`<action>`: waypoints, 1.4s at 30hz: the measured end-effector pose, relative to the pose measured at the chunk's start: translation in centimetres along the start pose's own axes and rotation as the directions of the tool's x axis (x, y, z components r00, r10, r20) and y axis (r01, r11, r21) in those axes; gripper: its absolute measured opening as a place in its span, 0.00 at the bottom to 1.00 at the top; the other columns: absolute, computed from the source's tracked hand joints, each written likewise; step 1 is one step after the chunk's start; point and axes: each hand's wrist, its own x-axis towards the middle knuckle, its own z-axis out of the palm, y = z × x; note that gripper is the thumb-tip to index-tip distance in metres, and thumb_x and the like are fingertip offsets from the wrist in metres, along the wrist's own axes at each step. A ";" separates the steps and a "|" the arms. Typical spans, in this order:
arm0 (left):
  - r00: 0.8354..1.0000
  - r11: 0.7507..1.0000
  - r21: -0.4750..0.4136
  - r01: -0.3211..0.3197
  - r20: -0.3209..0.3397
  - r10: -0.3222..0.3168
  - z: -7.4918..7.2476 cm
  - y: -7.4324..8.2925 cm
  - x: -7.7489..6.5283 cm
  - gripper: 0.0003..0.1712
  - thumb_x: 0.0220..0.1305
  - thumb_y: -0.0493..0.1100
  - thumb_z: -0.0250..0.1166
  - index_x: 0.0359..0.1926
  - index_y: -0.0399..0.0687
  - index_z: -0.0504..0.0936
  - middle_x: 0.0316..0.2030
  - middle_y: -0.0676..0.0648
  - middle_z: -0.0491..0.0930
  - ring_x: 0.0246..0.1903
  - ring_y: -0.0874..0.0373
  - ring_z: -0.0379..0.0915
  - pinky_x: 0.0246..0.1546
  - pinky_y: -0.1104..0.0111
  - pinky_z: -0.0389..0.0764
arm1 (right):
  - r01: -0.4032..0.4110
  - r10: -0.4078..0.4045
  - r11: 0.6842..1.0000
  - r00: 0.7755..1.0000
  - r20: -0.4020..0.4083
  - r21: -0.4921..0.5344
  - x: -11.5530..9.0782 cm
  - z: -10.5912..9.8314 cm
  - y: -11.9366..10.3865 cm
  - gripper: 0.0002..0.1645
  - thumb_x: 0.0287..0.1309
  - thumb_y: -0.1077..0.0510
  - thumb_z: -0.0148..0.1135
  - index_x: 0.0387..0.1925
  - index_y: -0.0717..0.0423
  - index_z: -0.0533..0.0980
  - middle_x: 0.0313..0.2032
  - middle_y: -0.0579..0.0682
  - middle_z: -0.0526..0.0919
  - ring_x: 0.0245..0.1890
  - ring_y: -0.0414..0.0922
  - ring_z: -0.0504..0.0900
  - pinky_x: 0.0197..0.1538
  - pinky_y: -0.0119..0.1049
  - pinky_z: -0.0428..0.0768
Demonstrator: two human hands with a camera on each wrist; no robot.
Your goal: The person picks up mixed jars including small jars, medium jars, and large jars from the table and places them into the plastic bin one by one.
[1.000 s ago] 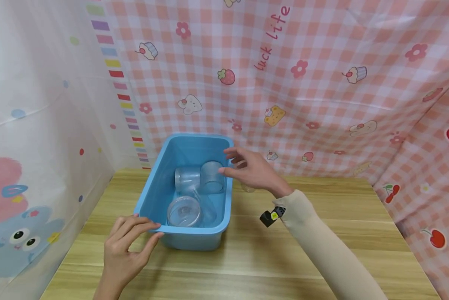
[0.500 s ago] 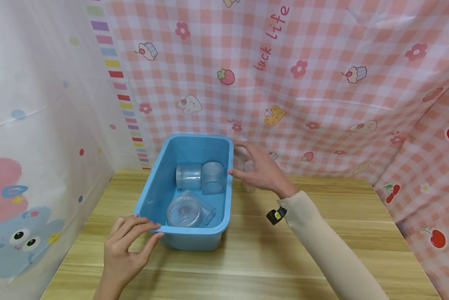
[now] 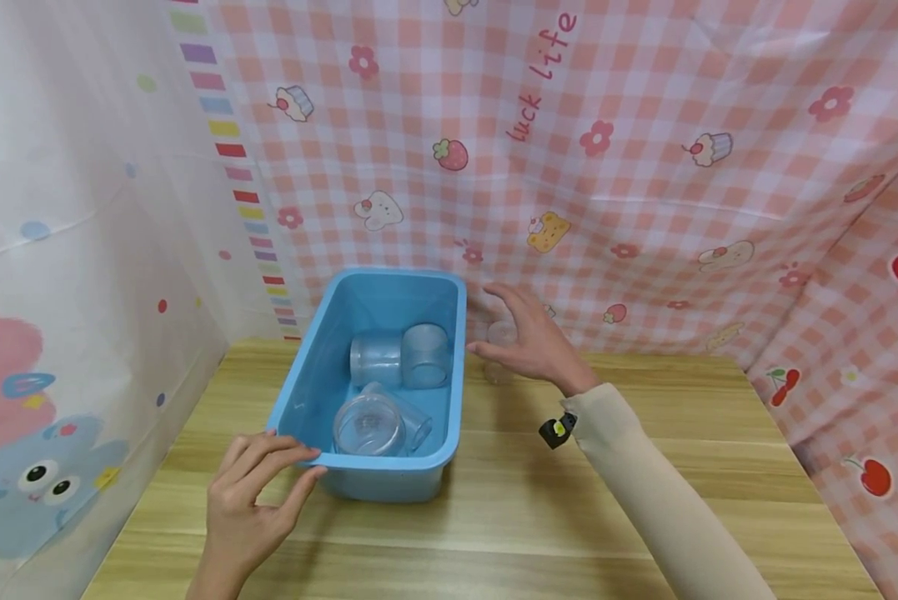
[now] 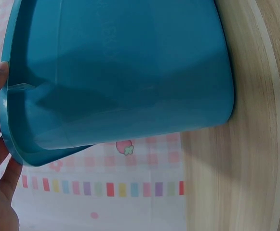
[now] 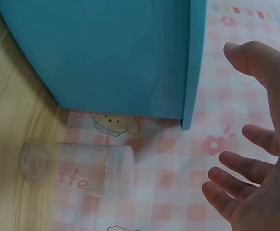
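A light-blue plastic bin [image 3: 384, 483] stands on the table, with several clear jars inside, among them a jar [image 3: 376, 358] on its side and a round-mouthed jar [image 3: 368, 425] at the near end. My left hand [image 3: 249, 496] holds the bin's near-left corner, thumb outside and fingers over the rim [image 4: 6, 115]. My right hand [image 3: 527, 342] hovers just right of the bin, thumb and fingers spread, holding nothing. Beyond it, a clear cylindrical jar [image 5: 79, 168] stands upright on the table near the back curtain, partly hidden by the hand in the head view.
The wood-grain table [image 3: 606, 500] extends to the right and front of the bin. A pink checked curtain [image 3: 644, 208] hangs close behind, and a white printed curtain [image 3: 81, 250] borders the left side. A small black camera [image 3: 557, 429] sits at the right wrist.
My right hand has withdrawn from over the bin's right rim to the right, toward the standing jar. One jar inside the bin rolled and settled near the front. My left hand stayed in place.
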 end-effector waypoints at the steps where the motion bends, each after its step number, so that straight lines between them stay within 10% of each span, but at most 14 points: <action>1: 1.000 1.000 0.001 0.001 0.001 -0.001 0.0 0.0 -0.1 0.23 0.66 0.58 0.70 0.32 0.42 0.90 0.30 0.43 0.85 0.36 0.52 0.71 0.58 0.80 0.69 | -0.002 0.002 1.000 1.000 0.000 -0.001 0.0 0.0 0.2 0.53 0.57 0.37 0.74 0.78 0.42 0.59 0.78 0.50 0.61 0.78 0.55 0.59 0.75 0.63 0.63; 23: 0.999 0.999 -0.017 -0.030 -0.022 0.030 0.2 0.2 0.4 0.23 0.67 0.57 0.70 0.31 0.40 0.90 0.29 0.43 0.85 0.34 0.51 0.71 0.57 0.79 0.70 | -0.134 0.134 0.991 0.991 0.017 0.022 0.5 1.4 4.7 0.58 0.55 0.37 0.74 0.79 0.47 0.56 0.78 0.54 0.60 0.76 0.58 0.63 0.74 0.62 0.66; 42: 1.000 1.000 -0.017 -0.014 -0.017 0.014 0.1 0.2 0.1 0.23 0.67 0.57 0.70 0.31 0.40 0.90 0.29 0.43 0.85 0.35 0.51 0.71 0.58 0.79 0.70 | -0.268 0.258 0.933 0.963 0.073 0.241 0.3 3.8 8.1 0.58 0.57 0.44 0.76 0.80 0.48 0.53 0.77 0.57 0.62 0.74 0.59 0.66 0.72 0.59 0.70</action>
